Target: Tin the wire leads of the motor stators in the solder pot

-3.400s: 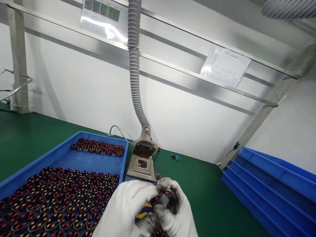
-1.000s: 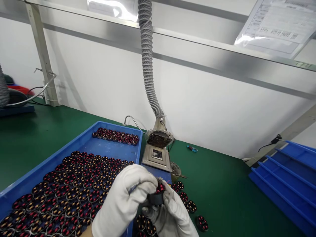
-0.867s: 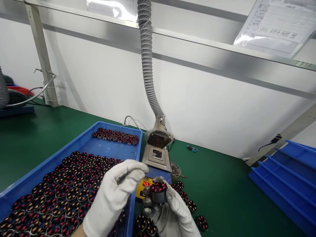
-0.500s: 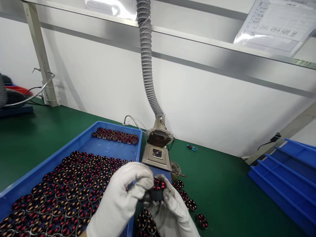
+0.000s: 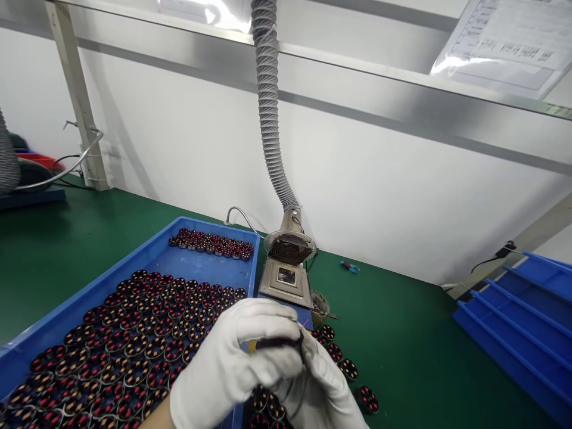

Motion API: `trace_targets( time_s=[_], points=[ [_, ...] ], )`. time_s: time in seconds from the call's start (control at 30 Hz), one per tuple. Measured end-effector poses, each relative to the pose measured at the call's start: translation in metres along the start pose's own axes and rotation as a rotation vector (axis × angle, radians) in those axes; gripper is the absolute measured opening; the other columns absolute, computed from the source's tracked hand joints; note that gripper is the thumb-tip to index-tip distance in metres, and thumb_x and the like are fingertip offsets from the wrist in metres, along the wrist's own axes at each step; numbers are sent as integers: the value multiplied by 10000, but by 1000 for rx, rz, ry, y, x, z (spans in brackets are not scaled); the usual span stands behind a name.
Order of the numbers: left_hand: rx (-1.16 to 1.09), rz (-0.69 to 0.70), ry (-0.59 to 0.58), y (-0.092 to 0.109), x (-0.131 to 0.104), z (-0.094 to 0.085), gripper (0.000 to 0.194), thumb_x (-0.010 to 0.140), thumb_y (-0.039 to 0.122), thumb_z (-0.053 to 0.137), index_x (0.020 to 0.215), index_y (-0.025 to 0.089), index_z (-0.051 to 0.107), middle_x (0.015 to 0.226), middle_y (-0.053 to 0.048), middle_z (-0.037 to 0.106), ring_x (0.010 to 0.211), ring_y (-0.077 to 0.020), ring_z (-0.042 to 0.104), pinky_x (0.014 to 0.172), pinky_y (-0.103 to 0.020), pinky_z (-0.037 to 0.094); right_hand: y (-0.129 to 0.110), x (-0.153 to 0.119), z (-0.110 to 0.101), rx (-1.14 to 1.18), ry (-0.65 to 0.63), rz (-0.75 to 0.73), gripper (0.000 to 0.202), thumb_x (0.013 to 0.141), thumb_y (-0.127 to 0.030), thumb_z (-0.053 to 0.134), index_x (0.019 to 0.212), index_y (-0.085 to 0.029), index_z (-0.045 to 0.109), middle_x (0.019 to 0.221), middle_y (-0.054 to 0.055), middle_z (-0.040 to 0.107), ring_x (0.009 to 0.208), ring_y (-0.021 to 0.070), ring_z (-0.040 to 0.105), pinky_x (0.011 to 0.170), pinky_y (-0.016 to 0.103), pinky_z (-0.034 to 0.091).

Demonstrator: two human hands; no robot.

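Observation:
My left hand (image 5: 241,357), in a white glove, has its fingers closed over a small round motor stator (image 5: 279,342). Little of the stator shows; a dark edge is visible between the fingers. My right hand (image 5: 328,381), also gloved, grips the same part from the right and below, with the two hands touching. Beside my left hand lies a blue tray (image 5: 156,259) holding many stators (image 5: 134,345) with red and copper-coloured windings. More loose stators (image 5: 348,369) rest on the green table beside and below my right hand.
Just beyond my hands stands a metal solder pot (image 5: 286,289) under an extraction hood (image 5: 290,244) with a grey hose (image 5: 270,119). Next to it are a small container (image 5: 319,304) and, farther back, blue-handled cutters (image 5: 349,267). Blue stacked trays (image 5: 518,328) stand at right.
My left hand has moved right and over the stator, covering its coil face, which showed before. My right hand still grips it. The view has shifted slightly.

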State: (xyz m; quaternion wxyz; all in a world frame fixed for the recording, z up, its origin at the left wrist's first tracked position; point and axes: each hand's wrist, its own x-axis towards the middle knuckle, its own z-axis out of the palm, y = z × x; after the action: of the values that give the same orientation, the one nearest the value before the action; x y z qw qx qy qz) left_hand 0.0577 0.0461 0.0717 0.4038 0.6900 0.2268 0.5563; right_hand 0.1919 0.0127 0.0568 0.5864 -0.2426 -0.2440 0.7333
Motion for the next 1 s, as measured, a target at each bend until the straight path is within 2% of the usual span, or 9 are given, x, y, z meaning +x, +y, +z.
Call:
trace_targets(
  time_s=[0.13,0.27,0.4,0.5,0.63,0.73,0.8,0.9,1.0],
  points=[
    [-204,-166,175,2,-1,-1,164,694,103,612,635,212,718,736,1,720,723,-142,653,691,-178,517,-2,6,-5,-21,-13,-34,194,575,-179,806,731,-235,704,739,6,715,686,148,663,752,329,526],
    [-181,-295,249,7,0,-3,174,660,113,625,748,209,740,750,-12,730,654,-150,656,598,-187,524,1,10,-12,-45,-19,-36,236,579,-218,807,788,-241,700,755,14,713,660,162,663,719,362,541],
    [-188,-225,97,6,1,3,242,576,51,634,695,222,758,840,-25,740,768,-172,671,710,-193,531,10,16,-17,-65,13,-48,339,523,-219,840,828,-236,694,784,20,710,727,190,666,773,394,533],
    [-232,-149,212,5,0,2,234,593,45,621,625,240,746,719,6,734,740,-148,666,724,-162,520,13,16,-14,-66,24,-18,348,536,-261,838,851,-236,693,778,24,711,712,200,672,781,420,528],
    [-173,-220,308,9,-3,-6,241,661,83,615,763,264,737,857,33,731,781,-129,661,719,-154,512,11,8,-4,-43,18,1,307,596,-300,809,874,-233,699,797,35,725,660,178,676,739,384,538],
    [-64,-322,132,12,0,-5,241,618,98,652,801,235,731,887,4,726,800,-157,659,711,-190,518,10,2,4,8,42,-28,328,607,-215,806,915,-197,694,797,23,719,656,116,655,696,253,533],
    [-27,-255,81,13,2,-2,170,610,107,642,708,209,735,827,-19,729,793,-176,657,747,-226,513,10,1,8,42,60,-25,310,609,-179,804,900,-182,696,786,6,717,656,90,649,664,192,526],
    [22,-117,183,10,2,-3,140,617,115,615,621,201,725,742,-29,724,751,-185,650,746,-251,503,8,-1,12,75,46,-8,284,606,-162,805,868,-209,706,796,2,736,701,114,679,659,203,544],
    [-4,-162,314,8,-2,-9,163,680,120,588,648,217,716,764,-7,717,750,-167,648,718,-234,513,2,-2,11,81,-15,24,262,627,-237,798,875,-219,714,826,37,746,680,135,689,637,221,547]
  ],
)
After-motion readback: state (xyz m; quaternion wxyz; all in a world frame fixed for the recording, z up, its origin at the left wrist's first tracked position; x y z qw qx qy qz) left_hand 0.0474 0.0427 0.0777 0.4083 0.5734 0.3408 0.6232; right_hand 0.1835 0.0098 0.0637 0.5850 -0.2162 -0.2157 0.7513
